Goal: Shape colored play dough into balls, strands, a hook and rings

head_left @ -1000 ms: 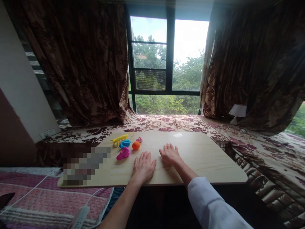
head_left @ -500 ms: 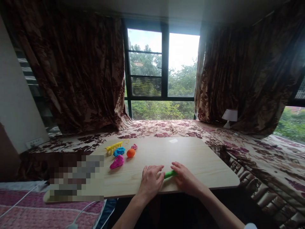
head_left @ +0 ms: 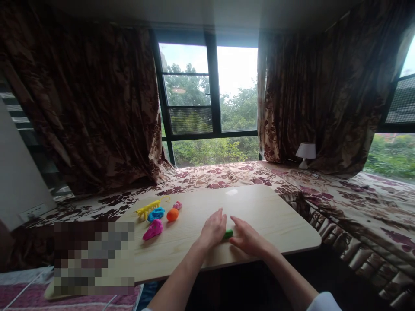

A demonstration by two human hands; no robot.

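A short green roll [head_left: 228, 233], apparently modelling clay, lies on the table between my hands. My left hand [head_left: 214, 228] stands on edge at its left end, fingers stretched out and close together. On the other side, my right hand [head_left: 247, 236] touches or nearly touches the right end, its fingers straight and its thumb apart from them. Part of the roll is hidden by the hands. Further left lie a magenta clay lump [head_left: 152, 230], an orange ball [head_left: 172, 215], a blue clay piece [head_left: 156, 214], a yellow animal-like figure [head_left: 148, 210] and a small pink piece [head_left: 177, 205].
The pale wooden table [head_left: 275, 216] has rounded corners. A pixelated patch hides its left end. Behind it runs a ledge with flowered cloth [head_left: 223, 172], below the window. A white lamp [head_left: 305, 151] stands on the ledge at right.
My hands have come closer together and turned more on edge, leaving a shorter stretch of the green roll showing. The whole view has shifted slightly as my head moved.
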